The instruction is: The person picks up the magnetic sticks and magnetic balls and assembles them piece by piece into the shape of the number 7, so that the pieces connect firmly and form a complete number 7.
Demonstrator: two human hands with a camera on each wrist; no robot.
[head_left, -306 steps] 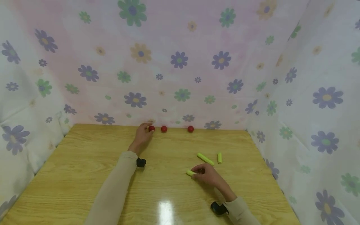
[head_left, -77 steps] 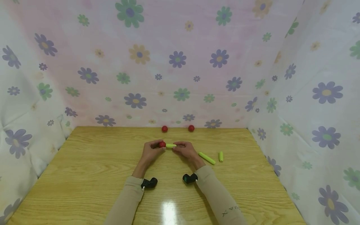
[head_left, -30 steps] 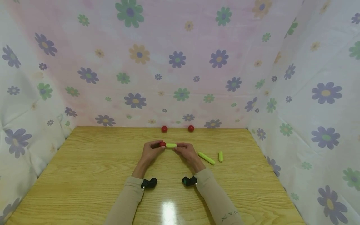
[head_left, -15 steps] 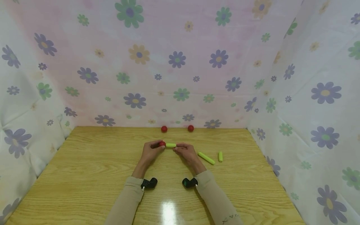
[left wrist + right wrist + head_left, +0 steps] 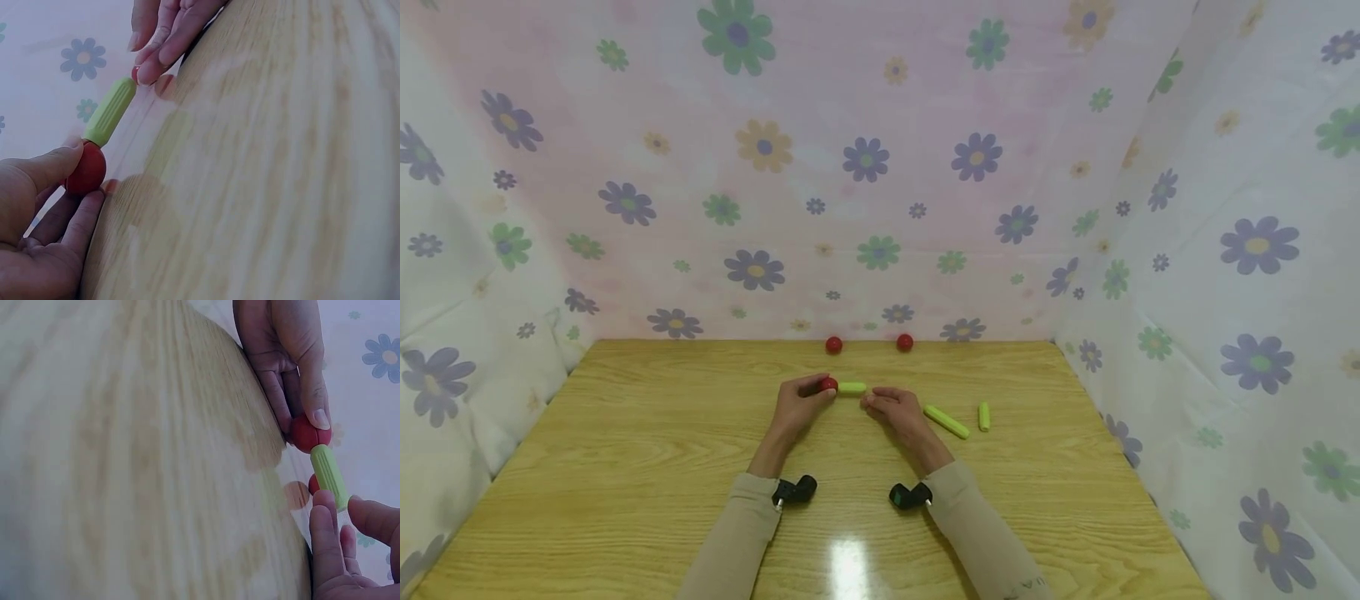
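My left hand (image 5: pixel 796 407) pinches a red ball (image 5: pixel 86 169) between thumb and fingers, low over the wooden table. A short yellow-green ribbed stick (image 5: pixel 111 111) is joined to the ball and points right, toward the other hand. Just off the stick's free end is my right hand (image 5: pixel 897 415); its loosely bent fingers hold nothing, and a small gap shows between the thumb and the stick (image 5: pixel 329 475) in the right wrist view. To the right of that hand lie a longer yellow-green stick (image 5: pixel 947 422) and a shorter one (image 5: pixel 984 417).
Two more red balls, one left (image 5: pixel 833 345) and one right (image 5: pixel 905 342), sit at the back edge of the wooden table (image 5: pixel 647 467). Flower-printed cloth (image 5: pixel 880 200) hangs behind the table and along both sides. Each wrist carries a small black camera.
Ten seconds ago the hands were apart, the left at a ball by the back edge, the right gripping the stick. They then met mid-table. Just now the right fingers have let go of the stick.
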